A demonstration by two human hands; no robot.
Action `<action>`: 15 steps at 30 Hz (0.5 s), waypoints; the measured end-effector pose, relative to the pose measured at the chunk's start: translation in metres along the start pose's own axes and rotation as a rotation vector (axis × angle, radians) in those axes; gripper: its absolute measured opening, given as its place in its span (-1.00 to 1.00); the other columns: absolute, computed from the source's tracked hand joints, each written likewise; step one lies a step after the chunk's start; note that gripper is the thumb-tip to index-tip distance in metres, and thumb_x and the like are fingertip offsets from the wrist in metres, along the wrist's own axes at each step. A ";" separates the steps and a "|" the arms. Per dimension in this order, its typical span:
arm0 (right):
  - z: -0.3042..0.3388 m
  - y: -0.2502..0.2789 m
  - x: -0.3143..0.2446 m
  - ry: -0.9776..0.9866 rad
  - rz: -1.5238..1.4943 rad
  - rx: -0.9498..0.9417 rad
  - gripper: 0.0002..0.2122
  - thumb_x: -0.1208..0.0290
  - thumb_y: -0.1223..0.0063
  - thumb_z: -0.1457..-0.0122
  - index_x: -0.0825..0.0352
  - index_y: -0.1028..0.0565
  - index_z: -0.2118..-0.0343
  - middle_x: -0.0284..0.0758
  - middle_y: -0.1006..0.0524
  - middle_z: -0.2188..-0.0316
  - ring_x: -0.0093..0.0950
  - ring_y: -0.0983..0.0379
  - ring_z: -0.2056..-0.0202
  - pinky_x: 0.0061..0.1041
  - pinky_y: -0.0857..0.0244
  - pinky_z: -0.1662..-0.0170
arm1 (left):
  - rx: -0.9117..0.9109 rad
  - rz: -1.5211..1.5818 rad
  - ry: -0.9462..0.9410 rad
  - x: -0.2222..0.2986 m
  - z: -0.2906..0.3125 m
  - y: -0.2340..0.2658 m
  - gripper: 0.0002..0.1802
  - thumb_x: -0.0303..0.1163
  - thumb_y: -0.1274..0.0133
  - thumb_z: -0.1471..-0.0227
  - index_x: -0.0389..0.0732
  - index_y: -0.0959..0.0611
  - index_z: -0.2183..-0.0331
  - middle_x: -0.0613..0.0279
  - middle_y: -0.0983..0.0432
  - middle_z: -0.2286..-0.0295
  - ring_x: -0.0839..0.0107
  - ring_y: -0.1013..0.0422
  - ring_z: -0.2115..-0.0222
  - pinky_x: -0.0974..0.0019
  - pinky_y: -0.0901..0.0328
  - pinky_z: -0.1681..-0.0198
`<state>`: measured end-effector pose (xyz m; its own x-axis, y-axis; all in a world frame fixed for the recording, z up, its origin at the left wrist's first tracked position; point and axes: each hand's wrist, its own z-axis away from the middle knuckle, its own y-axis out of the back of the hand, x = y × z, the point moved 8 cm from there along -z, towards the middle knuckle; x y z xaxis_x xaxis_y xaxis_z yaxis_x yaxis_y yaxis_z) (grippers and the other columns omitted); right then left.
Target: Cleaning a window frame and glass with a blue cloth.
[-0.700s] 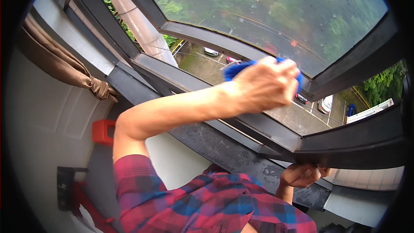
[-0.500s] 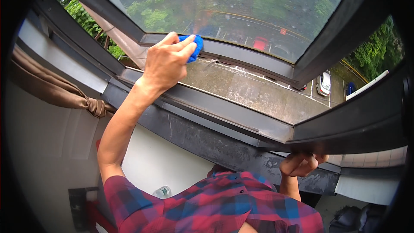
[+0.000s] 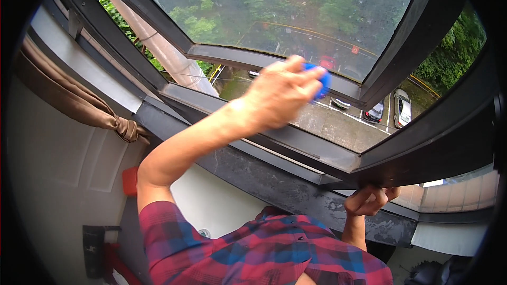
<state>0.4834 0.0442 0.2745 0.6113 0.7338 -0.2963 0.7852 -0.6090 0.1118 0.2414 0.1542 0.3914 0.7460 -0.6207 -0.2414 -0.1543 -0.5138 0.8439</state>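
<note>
My left hand [image 3: 277, 95], slightly smeared by motion, is closed on a blue cloth [image 3: 321, 83]. It holds the cloth against the lower bar of the tilted-out window sash [image 3: 227, 55], toward the bar's right part. Above that bar is the sash's glass pane [image 3: 296, 10], with spots and haze on it. At the lower right, my right hand [image 3: 369, 199] has its fingers curled at the underside of the dark window frame [image 3: 422, 161]; its fingertips are partly hidden by that frame.
A dark sill [image 3: 237, 166] runs between me and the opening. A tied brown curtain [image 3: 105, 116] hangs at the left. Below, outside, are parked cars [image 3: 402, 108] and trees. A red object [image 3: 130, 181] stands by my left elbow, and a bottle [image 3: 204, 233] is half hidden by my shirt.
My left hand has slid the blue cloth rightward along the sash's lower bar, from its left part. My right hand stays at the frame. The view has shifted a little.
</note>
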 end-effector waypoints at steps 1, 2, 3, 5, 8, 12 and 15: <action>0.002 -0.001 0.002 -0.001 -0.011 0.000 -0.85 0.61 0.16 -0.13 0.31 -0.37 0.25 0.12 -0.30 -0.09 -0.10 -0.23 -0.15 -0.15 -0.10 -0.17 | -0.045 -0.106 0.071 -0.024 0.019 0.002 -0.74 -0.54 -0.06 0.08 -0.25 -0.65 0.26 0.18 -0.57 0.01 0.25 -0.42 0.28 0.27 -0.42 0.12; -0.001 0.000 0.001 0.001 0.000 0.001 -0.85 0.61 0.16 -0.13 0.31 -0.37 0.25 0.12 -0.30 -0.09 -0.10 -0.23 -0.15 -0.15 -0.10 -0.17 | -0.058 -0.114 0.170 -0.049 0.034 0.007 -0.71 -0.55 -0.09 0.11 -0.26 -0.66 0.24 0.18 -0.57 0.01 0.22 -0.42 0.27 0.27 -0.42 0.12; 0.000 -0.005 0.001 -0.006 -0.023 0.009 -0.85 0.61 0.16 -0.14 0.31 -0.38 0.24 0.12 -0.28 -0.09 -0.09 -0.23 -0.15 -0.14 -0.10 -0.18 | -0.085 -0.140 0.259 -0.071 0.056 0.012 -0.64 -0.57 -0.11 0.14 -0.25 -0.66 0.19 0.22 -0.58 0.01 0.20 -0.43 0.26 0.27 -0.42 0.12; -0.002 -0.006 -0.001 -0.003 -0.059 0.021 -0.85 0.61 0.16 -0.15 0.31 -0.39 0.24 0.11 -0.27 -0.10 -0.08 -0.23 -0.16 -0.13 -0.09 -0.19 | -0.059 -0.130 0.375 -0.107 0.090 0.021 -0.61 -0.60 -0.03 0.16 -0.24 -0.69 0.19 0.21 -0.56 -0.01 0.15 -0.43 0.24 0.23 -0.43 0.13; 0.001 -0.004 0.003 -0.023 -0.098 0.023 -0.86 0.59 0.16 -0.19 0.29 -0.40 0.21 0.10 -0.26 -0.09 -0.05 -0.23 -0.17 -0.10 -0.07 -0.20 | -0.002 -0.138 0.411 -0.117 0.104 0.023 -0.59 -0.62 -0.07 0.17 -0.26 -0.68 0.17 0.19 -0.55 -0.02 0.12 -0.43 0.25 0.20 -0.42 0.11; 0.007 -0.004 0.005 -0.035 -0.023 0.036 -0.86 0.52 0.11 -0.22 0.26 -0.42 0.18 0.07 -0.28 -0.08 -0.05 -0.25 -0.14 -0.08 -0.12 -0.17 | 0.157 -0.110 0.377 -0.081 0.089 0.013 -0.69 -0.59 -0.19 0.22 -0.27 -0.68 0.28 0.14 -0.57 0.05 0.12 -0.48 0.31 0.17 -0.43 0.17; 0.016 0.009 0.014 -0.075 -0.011 0.022 -0.86 0.52 0.10 -0.20 0.27 -0.42 0.18 0.08 -0.30 -0.07 -0.06 -0.26 -0.13 -0.06 -0.15 -0.15 | 0.270 -0.086 0.325 -0.051 0.066 0.012 -0.69 -0.55 -0.23 0.22 -0.26 -0.68 0.29 0.14 -0.61 0.14 0.19 -0.51 0.35 0.25 -0.46 0.25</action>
<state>0.4977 0.0441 0.2560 0.5934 0.7163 -0.3673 0.7887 -0.6086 0.0873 0.1584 0.1404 0.3820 0.9221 -0.3722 -0.1057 -0.2145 -0.7192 0.6609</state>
